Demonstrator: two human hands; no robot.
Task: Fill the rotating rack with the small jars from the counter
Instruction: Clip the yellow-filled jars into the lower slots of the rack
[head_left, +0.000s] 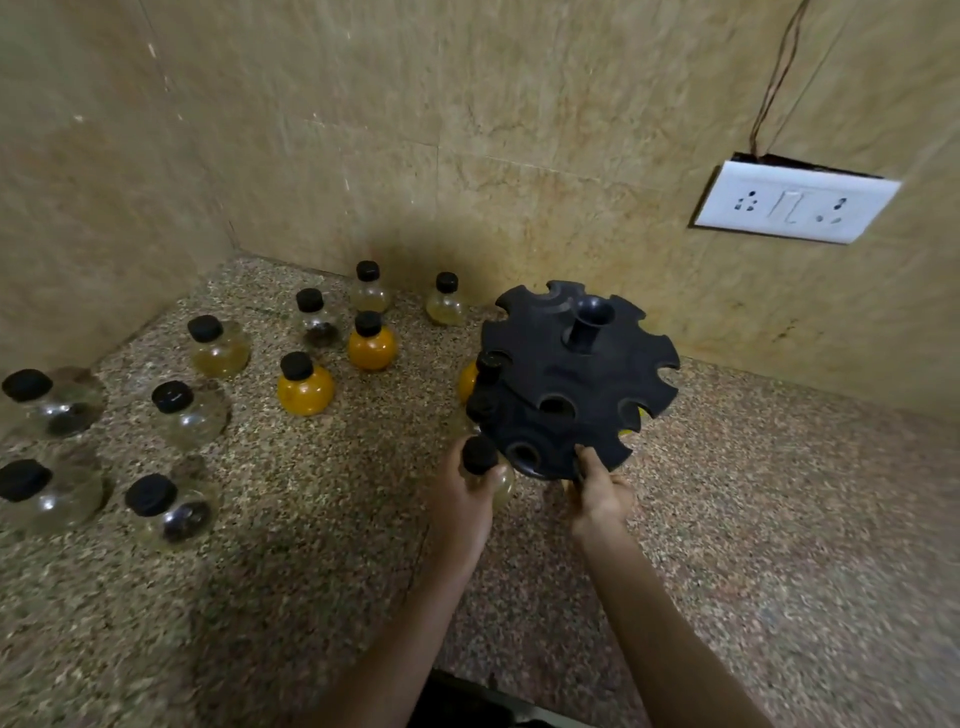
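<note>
The black rotating rack stands on the speckled counter, right of centre, with notched slots round its two tiers. My right hand grips the lower tier's front rim. My left hand holds a clear jar with a black cap against the rack's lower left edge. Two capped jars sit in slots on the rack's left side, one showing orange. Several loose jars stand to the left, among them two orange-filled ones and clear ones.
Tiled walls meet in a corner behind the jars. A white switch and socket plate hangs on the right wall with wires above it. Bare counter stretches right of the rack and along the front.
</note>
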